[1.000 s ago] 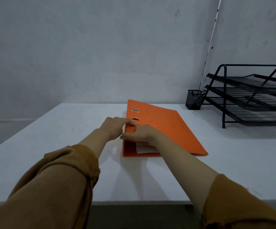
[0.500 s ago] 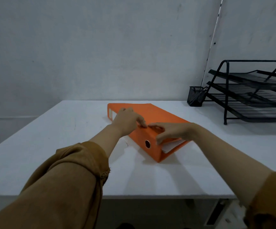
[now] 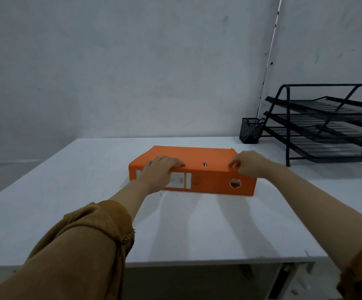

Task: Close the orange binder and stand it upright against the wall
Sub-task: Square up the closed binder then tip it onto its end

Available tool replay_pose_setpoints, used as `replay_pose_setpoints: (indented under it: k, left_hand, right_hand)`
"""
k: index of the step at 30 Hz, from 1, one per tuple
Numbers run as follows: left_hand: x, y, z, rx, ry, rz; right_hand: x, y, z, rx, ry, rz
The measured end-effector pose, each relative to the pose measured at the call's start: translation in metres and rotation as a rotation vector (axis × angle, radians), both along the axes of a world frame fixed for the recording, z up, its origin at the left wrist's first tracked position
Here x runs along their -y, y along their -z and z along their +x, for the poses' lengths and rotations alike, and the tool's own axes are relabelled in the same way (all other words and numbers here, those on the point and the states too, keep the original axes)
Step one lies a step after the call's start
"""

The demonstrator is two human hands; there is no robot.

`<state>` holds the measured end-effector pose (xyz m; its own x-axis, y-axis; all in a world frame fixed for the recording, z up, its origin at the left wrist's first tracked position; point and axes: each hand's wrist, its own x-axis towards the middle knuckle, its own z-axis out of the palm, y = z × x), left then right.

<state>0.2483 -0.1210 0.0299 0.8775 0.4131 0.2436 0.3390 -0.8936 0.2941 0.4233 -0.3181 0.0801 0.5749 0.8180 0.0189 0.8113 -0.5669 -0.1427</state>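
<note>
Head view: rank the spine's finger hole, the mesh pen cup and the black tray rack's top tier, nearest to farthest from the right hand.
From the right hand:
1. Finger hole, just below the hand, on the orange binder spine facing the camera.
2. Mesh pen cup, behind it by the wall.
3. Tray rack's top tier, far right and highest.

A matt, smooth orange cover is seen on the binder (image 3: 199,161), with a pale paper label (image 3: 181,180) and a shiny metal-rimmed hole (image 3: 235,183) on its spine. The table (image 3: 67,191) is finished in smooth matt white. At the right of the frame, the tray rack (image 3: 327,126) and pen cup (image 3: 251,131) are made of black wire mesh. Mustard cloth sleeves (image 3: 78,245) are seen at lower left.
</note>
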Motion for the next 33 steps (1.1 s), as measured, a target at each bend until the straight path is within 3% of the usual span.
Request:
replay_pose_setpoints:
  k: [4, 9, 16, 23, 33]
  left_hand:
    - [-0.005, 0.004, 0.006, -0.088, -0.058, 0.010]
    - [-0.008, 0.005, 0.006, -0.134, -0.212, -0.020]
    - [-0.021, -0.001, -0.003, -0.227, -0.419, -0.062]
    - [-0.025, -0.009, -0.019, 0.078, -0.430, -0.286]
    - [-0.019, -0.042, -0.043, 0.208, -0.405, -0.376]
  right_hand:
    - [-0.026, 0.016, -0.022, -0.112, -0.058, -0.129]
    - [-0.051, 0.040, -0.038, 0.135, -0.043, -0.167]
    - [-0.052, 0.040, -0.029, 0.137, -0.055, -0.172]
    - [-0.052, 0.042, -0.033, 0.164, -0.037, -0.162]
    - [-0.041, 0.040, -0.038, 0.171, -0.065, -0.127]
